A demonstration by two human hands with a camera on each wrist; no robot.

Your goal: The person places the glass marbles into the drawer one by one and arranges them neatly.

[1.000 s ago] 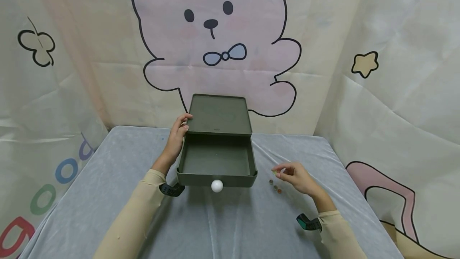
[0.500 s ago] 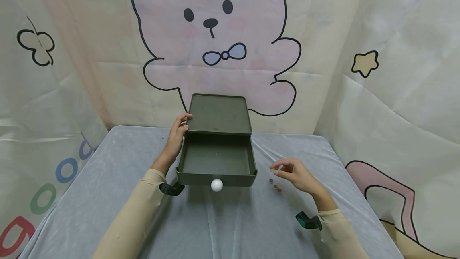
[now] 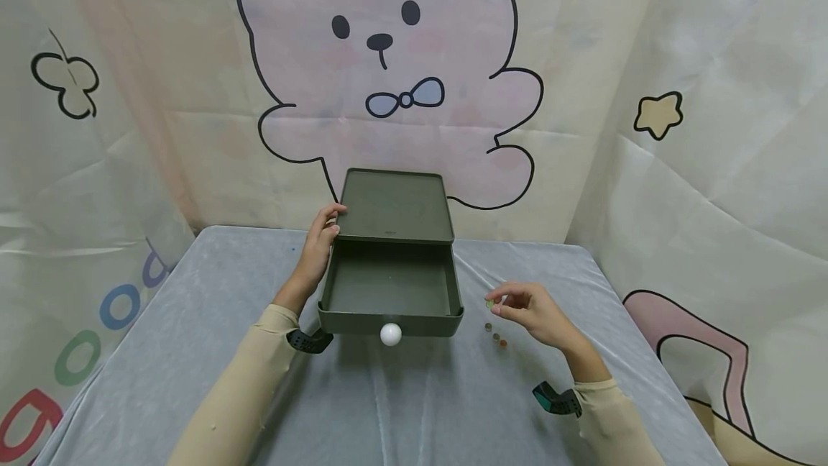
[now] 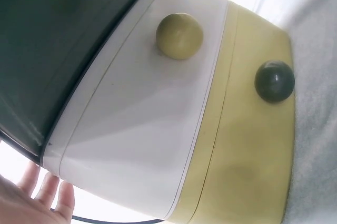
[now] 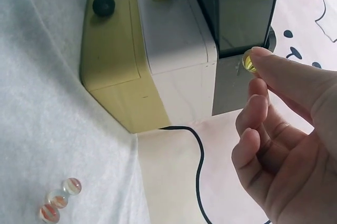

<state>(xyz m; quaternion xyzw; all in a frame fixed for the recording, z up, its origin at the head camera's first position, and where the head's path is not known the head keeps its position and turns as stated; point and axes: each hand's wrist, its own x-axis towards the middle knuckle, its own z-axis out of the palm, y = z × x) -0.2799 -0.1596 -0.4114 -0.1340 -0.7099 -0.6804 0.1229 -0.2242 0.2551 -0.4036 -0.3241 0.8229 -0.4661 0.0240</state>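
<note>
A small drawer cabinet stands on the table, its dark green top drawer [image 3: 388, 291] pulled out with bare floor showing. My left hand [image 3: 318, 247] rests against the cabinet's left side near the top, and its fingers [image 4: 66, 199] touch that side in the left wrist view. To the right of the drawer, my right hand [image 3: 527, 311] pinches a yellow-green glass marble [image 5: 249, 61] between thumb and forefinger, above the table. Below this hand, three glass marbles with orange-red streaks [image 5: 58, 199] lie close together on the cloth.
Under the green drawer are a white drawer [image 4: 139, 92] with a yellow knob and a yellow drawer [image 4: 245, 145] with a dark knob, both pushed in. A black cable [image 5: 199, 166] runs behind the cabinet. Grey-blue cloth [image 3: 194, 322] covers the table.
My right hand has moved slightly up and to the left with the marble. The left hand, the drawer and the marbles on the cloth stay where they were.
</note>
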